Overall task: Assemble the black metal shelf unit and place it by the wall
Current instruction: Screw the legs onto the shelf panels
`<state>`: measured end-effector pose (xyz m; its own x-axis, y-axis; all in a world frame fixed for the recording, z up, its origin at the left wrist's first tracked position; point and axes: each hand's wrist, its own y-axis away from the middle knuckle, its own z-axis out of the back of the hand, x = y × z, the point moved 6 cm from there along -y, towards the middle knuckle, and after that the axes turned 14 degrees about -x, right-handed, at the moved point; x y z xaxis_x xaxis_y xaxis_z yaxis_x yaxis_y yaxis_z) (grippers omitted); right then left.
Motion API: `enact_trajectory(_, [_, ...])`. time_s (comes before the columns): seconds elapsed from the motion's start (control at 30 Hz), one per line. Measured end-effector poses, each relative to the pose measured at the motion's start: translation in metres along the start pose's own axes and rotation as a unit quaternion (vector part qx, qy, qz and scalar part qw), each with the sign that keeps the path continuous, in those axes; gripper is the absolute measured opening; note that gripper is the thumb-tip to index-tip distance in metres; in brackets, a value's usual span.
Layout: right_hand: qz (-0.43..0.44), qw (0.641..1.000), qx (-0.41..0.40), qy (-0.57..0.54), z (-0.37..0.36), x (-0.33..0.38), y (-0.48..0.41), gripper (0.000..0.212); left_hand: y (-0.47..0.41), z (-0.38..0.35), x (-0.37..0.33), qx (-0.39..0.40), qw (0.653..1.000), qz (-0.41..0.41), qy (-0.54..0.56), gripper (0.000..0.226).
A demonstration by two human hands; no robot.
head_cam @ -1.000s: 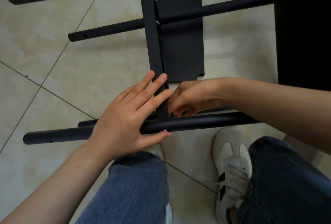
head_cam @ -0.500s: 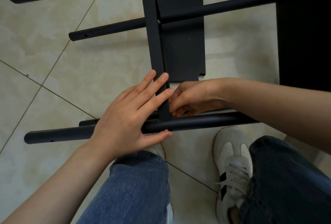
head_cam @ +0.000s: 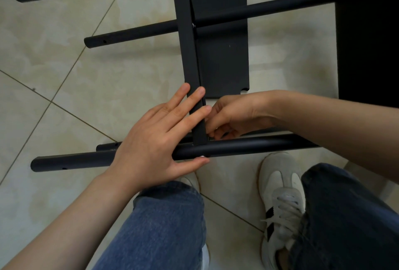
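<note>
Head view: my left hand (head_cam: 151, 140) presses spread, straight fingers (head_cam: 177, 96) on the crossbar (head_cam: 186, 42), right hand (head_cam: 237, 114) at 3 o'clock curls round something hidden; steel likely rigid, so grip the tube (head_cam: 259, 143).

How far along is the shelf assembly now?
Done: the far end of the crossbar looks screwed to the far tube. In hand: the left hand presses the crossbar against the near tube while the right hand works with curled fingers at that joint; what it holds is hidden. Left: a flat panel lies unmounted on the floor; empty holes near the tube ends suggest more parts.
</note>
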<state>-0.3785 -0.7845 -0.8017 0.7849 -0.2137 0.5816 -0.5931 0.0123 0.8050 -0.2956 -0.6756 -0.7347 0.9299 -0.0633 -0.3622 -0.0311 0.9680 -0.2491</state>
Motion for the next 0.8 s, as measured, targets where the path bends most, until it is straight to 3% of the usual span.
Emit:
enact_trajectory(0.37, [0.002, 1.0, 0.01, -0.008, -0.001, -0.003, -0.001, 0.01, 0.0, 0.0, -0.001, 0.002, 1.0, -0.001, -0.005, 0.08])
enact_trajectory(0.5, [-0.002, 1.0, -0.004, 0.026, 0.006, -0.004, 0.0, 0.026, 0.0, 0.0, -0.001, 0.002, 1.0, -0.003, -0.005, 0.081])
enact_trajectory(0.63, [0.0, 1.0, 0.007, 0.012, -0.002, -0.005, -0.002, 0.012, 0.0, 0.0, -0.001, 0.002, 1.0, -0.003, 0.0, 0.081])
enact_trajectory(0.8, [0.006, 1.0, 0.003, 0.015, 0.001, 0.0, 0.0, 0.01, 0.0, -0.001, -0.001, -0.002, 1.0, -0.005, 0.001, 0.08])
